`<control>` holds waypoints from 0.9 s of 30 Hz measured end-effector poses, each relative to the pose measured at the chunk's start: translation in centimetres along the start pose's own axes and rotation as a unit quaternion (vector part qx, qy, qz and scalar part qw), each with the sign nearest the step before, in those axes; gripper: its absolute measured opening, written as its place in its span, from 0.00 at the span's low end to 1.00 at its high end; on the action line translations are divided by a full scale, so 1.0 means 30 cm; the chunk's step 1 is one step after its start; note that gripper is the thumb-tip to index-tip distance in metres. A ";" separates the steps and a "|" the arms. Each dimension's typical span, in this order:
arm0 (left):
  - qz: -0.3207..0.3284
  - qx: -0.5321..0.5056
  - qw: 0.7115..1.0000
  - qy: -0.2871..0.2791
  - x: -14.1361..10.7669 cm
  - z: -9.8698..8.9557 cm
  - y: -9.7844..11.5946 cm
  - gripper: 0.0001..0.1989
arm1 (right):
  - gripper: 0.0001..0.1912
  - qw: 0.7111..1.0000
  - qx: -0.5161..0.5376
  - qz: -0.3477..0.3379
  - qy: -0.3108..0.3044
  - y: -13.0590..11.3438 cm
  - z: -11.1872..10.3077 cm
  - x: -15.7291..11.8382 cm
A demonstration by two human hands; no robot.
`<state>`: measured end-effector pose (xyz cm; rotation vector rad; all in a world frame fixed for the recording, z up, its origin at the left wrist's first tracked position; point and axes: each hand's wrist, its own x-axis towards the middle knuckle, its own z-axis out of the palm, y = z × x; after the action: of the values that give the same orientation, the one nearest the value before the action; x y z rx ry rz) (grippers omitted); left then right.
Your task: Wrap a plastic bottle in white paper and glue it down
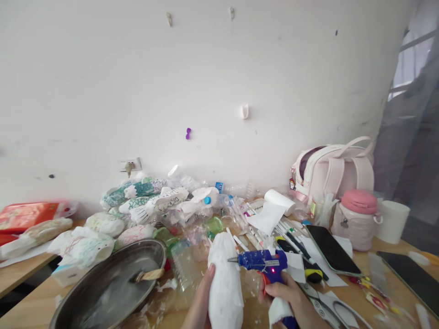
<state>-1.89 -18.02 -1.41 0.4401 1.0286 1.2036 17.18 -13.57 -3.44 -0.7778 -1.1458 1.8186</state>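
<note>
My left hand (201,297) is wrapped round the left side of a white, paper-covered, bottle-like form (224,285) that stands nearly upright at the lower middle. In my right hand (293,294) is a blue hot glue gun (262,260), gripped by its handle, with a finger by the orange trigger (265,281) and a red light showing. Its metal nozzle points left at the upper right side of the white form; whether it touches I cannot tell. White paper (279,308) is around the lower handle of the gun.
At the left stands a metal basin (56,315) with a wooden-handled brush (151,274). Behind lie painted paper fish shapes (151,187) and clear plastic bottles (183,262). To the right are scissors (320,304), a phone (332,249), a pink-lidded jar (356,224) and a pink backpack (334,171).
</note>
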 end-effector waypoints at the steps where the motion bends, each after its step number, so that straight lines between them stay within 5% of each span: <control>1: 0.004 -0.004 1.000 0.004 -0.001 0.001 0.002 0.33 | 0.07 1.000 -0.003 -0.001 -0.001 -0.001 0.002 -0.002; 19: 0.036 -0.053 0.997 0.036 -0.034 0.062 0.029 0.29 | 0.09 0.999 -0.039 0.034 0.009 -0.025 0.028 -0.032; 23: 0.074 -0.078 0.993 0.038 -0.016 0.051 0.035 0.27 | 0.09 0.999 -0.026 0.036 -0.009 -0.017 0.026 -0.028; 27: 0.026 -0.152 0.988 0.020 0.019 0.013 0.037 0.28 | 0.09 0.998 -0.027 0.042 -0.031 -0.009 0.017 -0.019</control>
<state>-2.17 -17.02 -0.63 0.2045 0.8536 1.3949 17.10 -14.22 -2.95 -0.8145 -1.2228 1.8998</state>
